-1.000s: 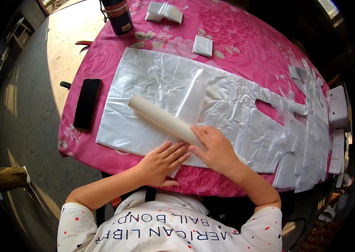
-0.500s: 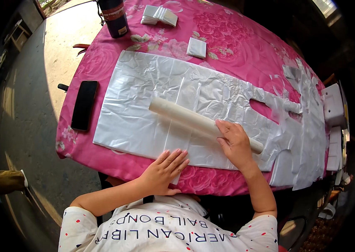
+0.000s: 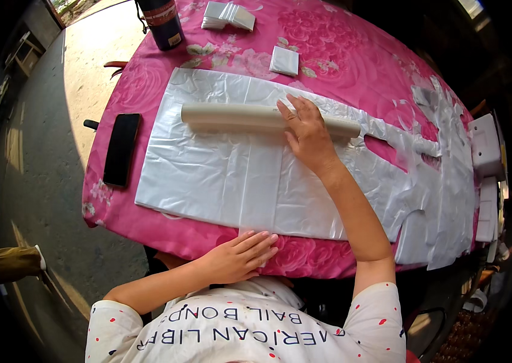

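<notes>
A white plastic carrier bag [image 3: 201, 175] lies flat across the table, with its cut-out handle end to the right. On its far half rests a long pale tube [image 3: 231, 118], lying nearly parallel to the bag's far edge. My right hand [image 3: 310, 134] is laid over the tube right of its middle, fingers across the far side and thumb on the near side. My left hand [image 3: 244, 257] lies with fingers stretched out at the table's near edge, by the bag's near edge, holding nothing.
The table has a pink flowered cloth [image 3: 328, 36]. A black phone [image 3: 122, 150] lies left of the bag. Beyond are a dark bottle [image 3: 162, 24], a small folded plastic packet [image 3: 284, 60] and a stack of packets [image 3: 227, 16]. More crumpled white plastic [image 3: 443, 199] spreads at the right.
My right hand has moved the tube away from me and to the left, and it has turned nearly level. The bag's surface looks flatter. My left hand has slid slightly nearer the table edge.
</notes>
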A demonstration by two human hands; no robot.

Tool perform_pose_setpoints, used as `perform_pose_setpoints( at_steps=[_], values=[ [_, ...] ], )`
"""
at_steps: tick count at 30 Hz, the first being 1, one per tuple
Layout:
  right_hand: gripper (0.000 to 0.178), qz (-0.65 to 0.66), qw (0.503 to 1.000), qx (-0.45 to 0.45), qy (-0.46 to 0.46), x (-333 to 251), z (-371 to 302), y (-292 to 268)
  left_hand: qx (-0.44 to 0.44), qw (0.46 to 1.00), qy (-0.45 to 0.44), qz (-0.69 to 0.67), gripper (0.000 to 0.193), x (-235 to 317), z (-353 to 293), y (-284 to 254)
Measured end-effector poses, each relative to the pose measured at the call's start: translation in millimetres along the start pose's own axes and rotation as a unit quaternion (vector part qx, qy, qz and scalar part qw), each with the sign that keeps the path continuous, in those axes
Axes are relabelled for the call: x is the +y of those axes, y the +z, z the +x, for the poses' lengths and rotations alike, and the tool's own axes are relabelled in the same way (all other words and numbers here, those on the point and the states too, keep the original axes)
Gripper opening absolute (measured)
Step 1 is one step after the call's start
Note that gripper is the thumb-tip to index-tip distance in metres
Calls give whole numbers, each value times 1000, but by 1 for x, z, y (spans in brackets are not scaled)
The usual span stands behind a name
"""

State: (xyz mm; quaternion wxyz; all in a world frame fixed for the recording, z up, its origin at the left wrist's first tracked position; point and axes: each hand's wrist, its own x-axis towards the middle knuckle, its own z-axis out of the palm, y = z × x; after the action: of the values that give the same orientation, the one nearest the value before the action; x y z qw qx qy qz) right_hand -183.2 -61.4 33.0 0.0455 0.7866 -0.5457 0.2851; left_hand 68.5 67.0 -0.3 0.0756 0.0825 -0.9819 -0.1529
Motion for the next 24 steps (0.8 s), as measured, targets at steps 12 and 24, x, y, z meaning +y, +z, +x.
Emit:
perform_pose_setpoints(
  at_steps=[12,24],
  values=[
    [42,175,966,-175,-76,-82,-83,-28,208,972,-3,-114,26,-12,-17,-13],
    [32,180,982,-63,-6,-84,-90,-13,146,986,-75,1,55,-58,5,-27]
  ],
)
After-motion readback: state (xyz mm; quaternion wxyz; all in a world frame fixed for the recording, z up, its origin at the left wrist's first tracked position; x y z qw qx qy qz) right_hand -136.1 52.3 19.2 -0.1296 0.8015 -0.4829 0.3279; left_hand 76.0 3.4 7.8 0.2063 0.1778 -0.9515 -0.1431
